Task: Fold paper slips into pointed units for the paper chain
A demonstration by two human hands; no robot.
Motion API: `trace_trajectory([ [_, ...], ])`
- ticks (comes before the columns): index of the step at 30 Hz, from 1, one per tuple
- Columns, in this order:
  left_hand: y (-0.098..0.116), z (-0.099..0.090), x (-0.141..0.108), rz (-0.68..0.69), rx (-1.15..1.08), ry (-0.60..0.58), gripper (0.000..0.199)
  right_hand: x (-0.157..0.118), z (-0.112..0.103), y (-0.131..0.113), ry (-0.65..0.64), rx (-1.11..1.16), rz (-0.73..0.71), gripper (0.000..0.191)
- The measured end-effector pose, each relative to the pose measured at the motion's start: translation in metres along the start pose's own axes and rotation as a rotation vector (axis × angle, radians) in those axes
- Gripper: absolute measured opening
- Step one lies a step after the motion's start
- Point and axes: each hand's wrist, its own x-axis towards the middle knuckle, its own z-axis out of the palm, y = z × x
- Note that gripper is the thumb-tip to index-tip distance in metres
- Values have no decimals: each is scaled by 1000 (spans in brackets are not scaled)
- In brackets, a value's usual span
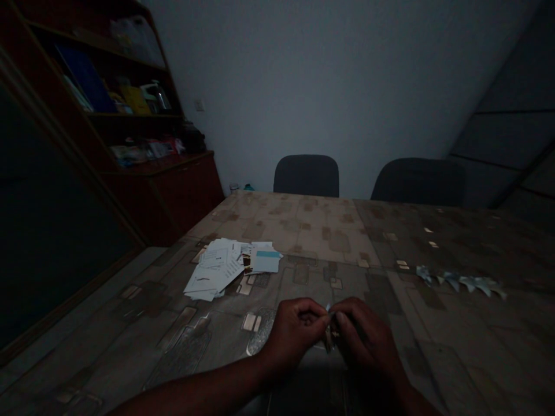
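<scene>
Both hands meet near the front of the table in the head view. My left hand (299, 326) pinches a small folded piece of paper (328, 341) between thumb and fingers. On its other side my right hand (366, 332) is closed on the same paper, fingertips close to those of the left. Much of the paper is hidden by the fingers, and dim light blurs its folds. A loose pile of white printed paper sheets (214, 268) lies to the left, beyond my left hand. Off to the right, several folded paper pieces (462, 282) form a row.
A patterned cloth covers the table (299, 219). Behind its far edge stand two dark chairs, one in the middle (306, 175) and one to the right (418, 179). At the left, a dark red cabinet (173, 190) has shelves full of objects.
</scene>
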Motion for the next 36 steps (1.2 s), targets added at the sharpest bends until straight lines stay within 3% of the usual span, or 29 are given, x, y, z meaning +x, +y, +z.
trace_trajectory([
  [5,2,-4,7,-91,-157,26,27,1,-6,6,12,257,399,30],
  [10,8,-4,3,-84,-186,8,28,2,-2,6,-29,440,514,29],
  [26,10,-2,-3,-73,-78,3,24,3,4,1,-97,440,522,29],
  [36,0,-2,-4,-71,-79,-40,21,2,4,10,-127,338,429,21],
])
